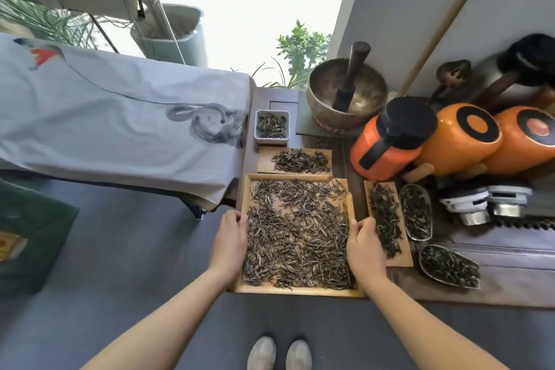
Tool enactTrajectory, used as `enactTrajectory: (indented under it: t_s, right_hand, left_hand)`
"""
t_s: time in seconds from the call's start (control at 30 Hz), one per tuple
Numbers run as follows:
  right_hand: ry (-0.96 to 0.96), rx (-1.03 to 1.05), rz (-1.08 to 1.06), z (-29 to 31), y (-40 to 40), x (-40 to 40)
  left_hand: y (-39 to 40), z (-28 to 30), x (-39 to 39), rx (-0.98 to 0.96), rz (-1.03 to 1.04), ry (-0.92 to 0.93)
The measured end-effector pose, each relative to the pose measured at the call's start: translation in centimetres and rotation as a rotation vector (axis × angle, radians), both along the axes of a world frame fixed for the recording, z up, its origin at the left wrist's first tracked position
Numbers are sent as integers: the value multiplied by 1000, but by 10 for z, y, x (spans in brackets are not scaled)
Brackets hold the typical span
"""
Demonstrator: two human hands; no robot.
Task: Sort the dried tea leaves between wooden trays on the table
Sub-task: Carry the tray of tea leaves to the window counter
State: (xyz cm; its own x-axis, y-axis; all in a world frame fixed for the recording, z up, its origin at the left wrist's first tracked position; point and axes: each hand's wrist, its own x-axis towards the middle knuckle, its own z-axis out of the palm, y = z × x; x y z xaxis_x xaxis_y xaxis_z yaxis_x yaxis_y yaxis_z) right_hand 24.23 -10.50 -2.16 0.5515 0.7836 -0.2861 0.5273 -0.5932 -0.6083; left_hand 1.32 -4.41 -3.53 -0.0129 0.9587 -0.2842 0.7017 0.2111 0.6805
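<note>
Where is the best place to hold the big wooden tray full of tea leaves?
Probably the big wooden tray by its two long side rims, from left and right, level: it is wide, shallow and loosely loaded. The left hand and right hand grip there now.

Both hands on the big wooden tray (297, 290): left hand (229, 242) grips its left rim, right hand (365, 246) grips the right rim. Dried tea leaves (297, 234) cover most of the tray. Small tray (264, 164) w/ leaves just behind; narrow tray (404, 255) beside it at right. White dish (272, 125) further back. Orange jars (390, 141) right of those.
</note>
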Motion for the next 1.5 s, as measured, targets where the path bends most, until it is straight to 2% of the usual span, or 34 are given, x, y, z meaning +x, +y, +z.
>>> enactTrajectory:
  t_s: [0.4,0.83,1.2,1.5]
  right_hand:
    - [-84,-45,9,-24,-3,-2]
    - [-75,-41,29,-35,0,-1]
    - [-139,-70,27,-32,-1,-2]
    - [-68,-47,8,-28,-1,-3]
  left_hand:
    - [-4,-18,2,-30,-18,95]
    - [-1,-27,1,-47,-11,58]
    - [-1,-27,1,-37,-15,58]
    - [0,-28,-1,-39,8,38]
